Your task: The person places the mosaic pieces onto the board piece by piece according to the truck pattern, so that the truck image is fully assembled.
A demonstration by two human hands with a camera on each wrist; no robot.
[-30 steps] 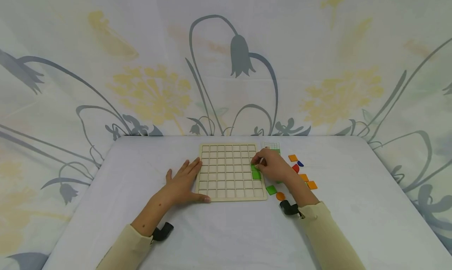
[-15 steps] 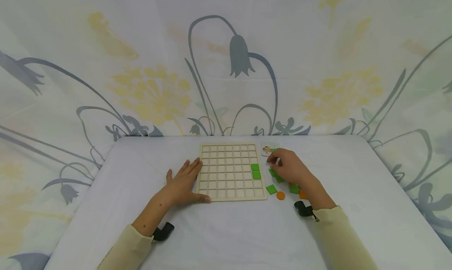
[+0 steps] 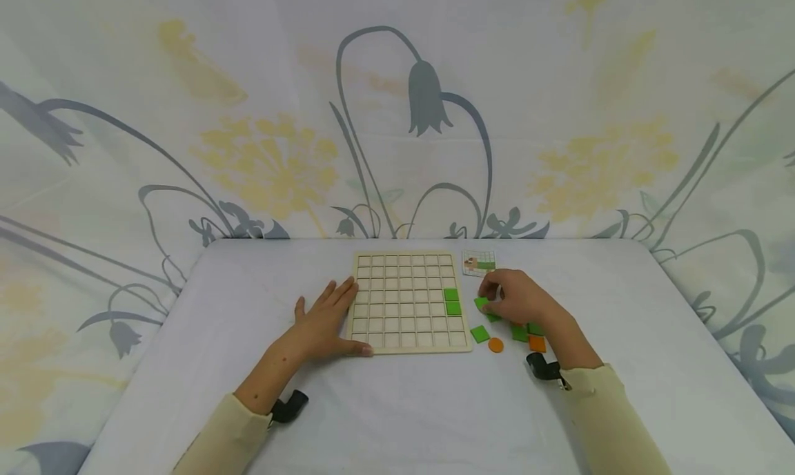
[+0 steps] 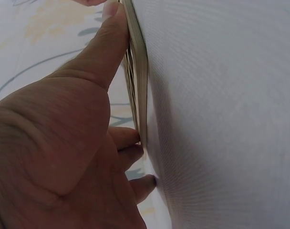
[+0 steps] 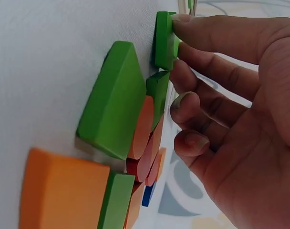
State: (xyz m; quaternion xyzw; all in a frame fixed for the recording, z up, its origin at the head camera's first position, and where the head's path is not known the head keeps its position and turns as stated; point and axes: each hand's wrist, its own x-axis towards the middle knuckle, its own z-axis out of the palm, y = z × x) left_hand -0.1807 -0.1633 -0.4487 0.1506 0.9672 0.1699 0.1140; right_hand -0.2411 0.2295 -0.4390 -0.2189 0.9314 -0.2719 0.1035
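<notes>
A wooden grid board [image 3: 404, 351] lies flat on the table. Two green square tiles [image 3: 453, 308] fill neighbouring cells by its right side. My left hand [image 3: 319, 330] rests with straight, spread fingers along the board's left edge, thumb at the near left corner. Right of the board, my right hand [image 3: 518, 297] is over the loose tiles with curled fingers. Its thumb and index finger pinch a green square tile [image 5: 163, 40], seen low at the table in the right wrist view. The palm hides part of the pile in the head view.
Near the right hand lie another green tile [image 3: 479, 334], an orange disc [image 3: 495, 345] and an orange square [image 3: 537, 344]. Red pieces [image 5: 144, 162] and a blue piece [image 5: 148, 194] show in the right wrist view. A small pattern card [image 3: 479, 262] lies beyond the hand.
My right hand has left the board's right side, leaving a green tile in its cell, and moved right and nearer to the loose tiles. The left hand has stayed put.
</notes>
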